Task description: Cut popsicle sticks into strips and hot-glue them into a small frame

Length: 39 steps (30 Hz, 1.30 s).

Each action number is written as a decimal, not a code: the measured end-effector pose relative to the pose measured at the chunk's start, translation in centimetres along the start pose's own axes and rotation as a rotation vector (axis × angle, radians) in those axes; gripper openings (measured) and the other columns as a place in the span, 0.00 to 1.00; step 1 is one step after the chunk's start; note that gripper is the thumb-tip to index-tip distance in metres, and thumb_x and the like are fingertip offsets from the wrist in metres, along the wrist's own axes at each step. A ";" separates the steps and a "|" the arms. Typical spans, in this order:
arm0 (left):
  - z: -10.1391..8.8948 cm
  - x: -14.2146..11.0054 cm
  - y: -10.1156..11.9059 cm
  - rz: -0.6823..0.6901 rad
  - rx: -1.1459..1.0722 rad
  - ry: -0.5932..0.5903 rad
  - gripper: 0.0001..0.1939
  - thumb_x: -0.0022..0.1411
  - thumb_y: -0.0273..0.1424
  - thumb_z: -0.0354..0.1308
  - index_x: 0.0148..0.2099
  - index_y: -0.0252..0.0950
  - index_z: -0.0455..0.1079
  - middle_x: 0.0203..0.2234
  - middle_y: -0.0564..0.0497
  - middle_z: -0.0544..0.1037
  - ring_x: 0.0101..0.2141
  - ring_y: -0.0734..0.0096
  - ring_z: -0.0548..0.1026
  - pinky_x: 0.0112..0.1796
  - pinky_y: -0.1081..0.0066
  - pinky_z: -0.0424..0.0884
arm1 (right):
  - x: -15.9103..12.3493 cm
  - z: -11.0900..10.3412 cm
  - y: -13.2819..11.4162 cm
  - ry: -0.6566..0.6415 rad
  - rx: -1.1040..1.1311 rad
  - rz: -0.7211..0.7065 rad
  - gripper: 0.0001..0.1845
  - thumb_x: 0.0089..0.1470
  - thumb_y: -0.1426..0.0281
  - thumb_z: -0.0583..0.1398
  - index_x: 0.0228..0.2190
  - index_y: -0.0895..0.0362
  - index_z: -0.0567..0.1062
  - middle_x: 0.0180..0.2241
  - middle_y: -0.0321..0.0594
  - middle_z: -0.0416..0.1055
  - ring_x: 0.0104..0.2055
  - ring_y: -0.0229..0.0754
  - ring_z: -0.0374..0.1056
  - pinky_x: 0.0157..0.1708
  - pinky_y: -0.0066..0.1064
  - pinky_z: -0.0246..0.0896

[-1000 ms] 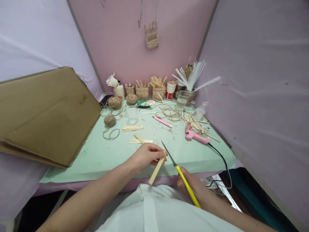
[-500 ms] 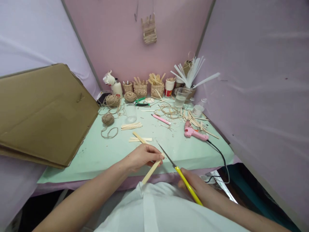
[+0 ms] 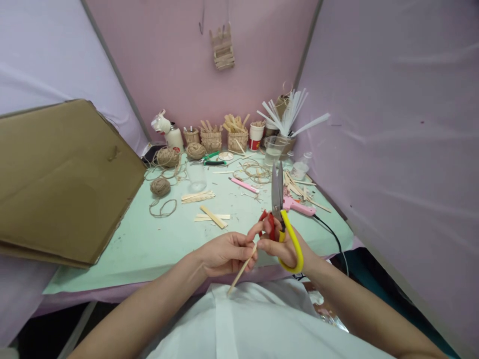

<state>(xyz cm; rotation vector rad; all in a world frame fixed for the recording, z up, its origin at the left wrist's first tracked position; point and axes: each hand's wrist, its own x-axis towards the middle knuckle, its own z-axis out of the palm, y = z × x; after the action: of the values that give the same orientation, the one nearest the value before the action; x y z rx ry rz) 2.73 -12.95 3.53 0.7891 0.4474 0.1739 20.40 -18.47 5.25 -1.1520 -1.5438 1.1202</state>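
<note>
Pinched in my left hand (image 3: pixel 230 253) is a thin wooden craft stick (image 3: pixel 241 274), slanting down toward my shirt with its narrow edge facing me. My right hand (image 3: pixel 282 247) is closed around the scissors (image 3: pixel 277 199), which have yellow and red handles. Their blades point up and stand slightly apart. The right fingertips meet the upper end of the stick beside the left fingers. Several sticks (image 3: pixel 212 217) lie crossed on the table just past my left hand, and a neat stack of sticks (image 3: pixel 198 197) rests behind them.
A pink glue gun (image 3: pixel 299 205) lies at the right with its cord over the table edge. Beyond are a pink pen-like tool (image 3: pixel 244 185), twine balls (image 3: pixel 160 186), a clear cup (image 3: pixel 196 177) and green-handled pliers (image 3: pixel 214 160). Cardboard (image 3: pixel 67 184) leans at the left.
The scissors have swung upright in my right hand, which has come up to my left. The stick has turned edge-on. The camera view has shifted rightward.
</note>
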 end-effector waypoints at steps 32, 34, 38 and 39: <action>0.9 -0.2 1.3 0.507 0.692 0.680 0.11 0.53 0.37 0.60 0.30 0.33 0.76 0.25 0.49 0.77 0.28 0.71 0.72 0.30 0.74 0.68 | 0.4 0.5 0.1 0.200 -0.186 0.116 0.14 0.51 0.60 0.59 0.28 0.54 0.59 0.26 0.31 0.61 0.27 0.35 0.57 0.28 0.28 0.54; 1.1 -0.4 1.5 0.536 0.601 0.713 0.12 0.52 0.38 0.61 0.29 0.33 0.75 0.24 0.50 0.77 0.28 0.71 0.72 0.30 0.73 0.69 | -0.7 0.6 -0.1 0.112 -0.238 0.162 0.14 0.53 0.59 0.56 0.27 0.54 0.58 0.25 0.30 0.57 0.26 0.35 0.54 0.27 0.28 0.53; 1.4 -0.5 1.8 0.554 0.490 0.730 0.12 0.50 0.38 0.62 0.29 0.32 0.75 0.22 0.50 0.76 0.26 0.72 0.71 0.30 0.73 0.70 | -2.8 1.1 -0.3 -0.031 -0.249 0.227 0.15 0.55 0.57 0.53 0.28 0.54 0.57 0.25 0.30 0.56 0.27 0.35 0.51 0.28 0.29 0.52; 1.5 -0.4 1.8 0.554 0.473 0.727 0.12 0.50 0.38 0.63 0.28 0.32 0.74 0.22 0.50 0.75 0.26 0.73 0.71 0.30 0.73 0.70 | -3.2 1.3 -0.3 -0.052 -0.249 0.242 0.15 0.55 0.57 0.53 0.28 0.54 0.57 0.26 0.31 0.56 0.27 0.35 0.51 0.28 0.29 0.52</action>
<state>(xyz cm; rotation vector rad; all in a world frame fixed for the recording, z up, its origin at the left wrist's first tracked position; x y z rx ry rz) 3.10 -12.75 5.86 1.3049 0.9694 0.9142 19.65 -21.83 4.83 -1.5208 -1.6505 1.1432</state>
